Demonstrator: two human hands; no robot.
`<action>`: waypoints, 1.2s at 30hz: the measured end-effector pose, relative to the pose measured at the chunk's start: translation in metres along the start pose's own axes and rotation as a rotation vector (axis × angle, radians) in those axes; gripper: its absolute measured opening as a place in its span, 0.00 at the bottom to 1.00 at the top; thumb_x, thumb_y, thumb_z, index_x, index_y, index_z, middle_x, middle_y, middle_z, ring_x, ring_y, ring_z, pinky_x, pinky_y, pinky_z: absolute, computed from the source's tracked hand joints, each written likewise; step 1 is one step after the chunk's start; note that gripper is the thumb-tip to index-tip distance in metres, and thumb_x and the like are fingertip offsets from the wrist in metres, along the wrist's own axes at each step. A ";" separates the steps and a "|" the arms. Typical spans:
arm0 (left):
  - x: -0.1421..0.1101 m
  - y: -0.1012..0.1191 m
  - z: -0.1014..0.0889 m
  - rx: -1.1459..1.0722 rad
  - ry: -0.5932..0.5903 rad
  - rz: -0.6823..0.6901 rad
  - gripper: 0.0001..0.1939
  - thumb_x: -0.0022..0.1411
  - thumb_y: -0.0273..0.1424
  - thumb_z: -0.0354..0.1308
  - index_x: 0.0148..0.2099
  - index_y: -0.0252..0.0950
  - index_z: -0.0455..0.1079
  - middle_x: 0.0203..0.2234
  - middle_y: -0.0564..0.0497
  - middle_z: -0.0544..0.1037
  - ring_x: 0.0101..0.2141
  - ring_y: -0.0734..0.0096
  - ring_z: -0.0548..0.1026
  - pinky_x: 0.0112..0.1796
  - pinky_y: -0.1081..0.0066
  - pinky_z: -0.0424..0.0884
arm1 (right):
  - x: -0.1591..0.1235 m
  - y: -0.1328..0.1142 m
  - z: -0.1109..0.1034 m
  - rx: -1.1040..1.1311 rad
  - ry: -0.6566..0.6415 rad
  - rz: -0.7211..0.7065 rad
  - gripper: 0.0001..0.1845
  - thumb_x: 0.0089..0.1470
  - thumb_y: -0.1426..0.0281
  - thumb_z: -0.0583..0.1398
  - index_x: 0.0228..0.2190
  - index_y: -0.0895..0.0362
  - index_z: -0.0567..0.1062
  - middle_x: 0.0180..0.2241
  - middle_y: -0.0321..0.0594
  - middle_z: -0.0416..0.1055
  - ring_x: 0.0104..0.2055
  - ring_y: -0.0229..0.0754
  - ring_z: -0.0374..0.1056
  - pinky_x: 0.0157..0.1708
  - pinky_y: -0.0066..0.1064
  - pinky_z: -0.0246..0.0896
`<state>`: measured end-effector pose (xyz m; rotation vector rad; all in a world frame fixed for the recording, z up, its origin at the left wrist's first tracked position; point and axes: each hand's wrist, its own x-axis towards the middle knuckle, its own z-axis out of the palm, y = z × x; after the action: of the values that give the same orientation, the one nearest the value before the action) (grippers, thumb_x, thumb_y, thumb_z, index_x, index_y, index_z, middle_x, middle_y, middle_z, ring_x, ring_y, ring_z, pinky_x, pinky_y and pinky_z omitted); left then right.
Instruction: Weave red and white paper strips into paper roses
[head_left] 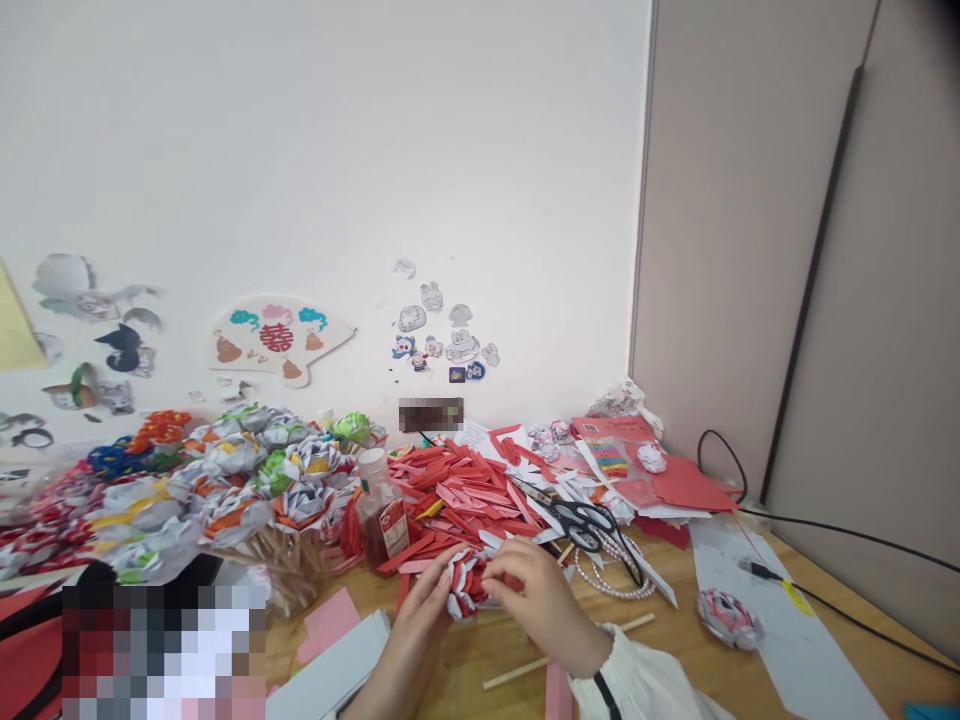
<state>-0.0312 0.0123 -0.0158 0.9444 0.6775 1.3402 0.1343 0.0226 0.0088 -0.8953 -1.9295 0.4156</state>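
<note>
Between my two hands is a red and white paper flower (461, 588) of folded strips. My left hand (427, 592) is closed round its left side. On its right side, the bent fingers of my right hand (529, 590) pinch at the red folds; a small strip may be between the fingertips, but I cannot make it out. Just beyond the hands spreads a pile of red and pink folded paper strips (465, 490). Black-handled scissors (581, 522) lie on the pile's right side, with a pearl bead string (619, 575) beside them.
Bunched paper flowers on sticks (292, 565) stand at the left, near a glass bottle (381, 520). Wooden sticks (517, 673) and white paper sheets (337, 670) lie in front. At the right are a paper ball (727, 617), black cable (847, 615) and red paper (690, 484).
</note>
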 end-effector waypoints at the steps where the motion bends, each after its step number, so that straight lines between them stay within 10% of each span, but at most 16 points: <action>1: 0.000 0.000 -0.001 -0.002 0.001 0.003 0.18 0.54 0.38 0.60 0.47 0.41 0.72 0.46 0.45 0.76 0.49 0.57 0.71 0.50 0.61 0.62 | 0.000 0.000 0.000 0.004 -0.003 0.009 0.07 0.48 0.78 0.63 0.24 0.56 0.75 0.27 0.34 0.71 0.32 0.38 0.65 0.35 0.27 0.55; 36: 0.001 0.000 0.002 0.250 0.026 0.066 0.20 0.49 0.41 0.63 0.46 0.42 0.72 0.47 0.47 0.75 0.50 0.53 0.69 0.50 0.59 0.64 | 0.001 -0.003 -0.001 0.141 -0.003 0.150 0.04 0.41 0.75 0.64 0.25 0.55 0.76 0.26 0.34 0.70 0.31 0.38 0.64 0.32 0.26 0.57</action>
<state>-0.0297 0.0134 -0.0149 1.1590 0.8548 1.3476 0.1331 0.0210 0.0115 -0.9496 -1.8168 0.6338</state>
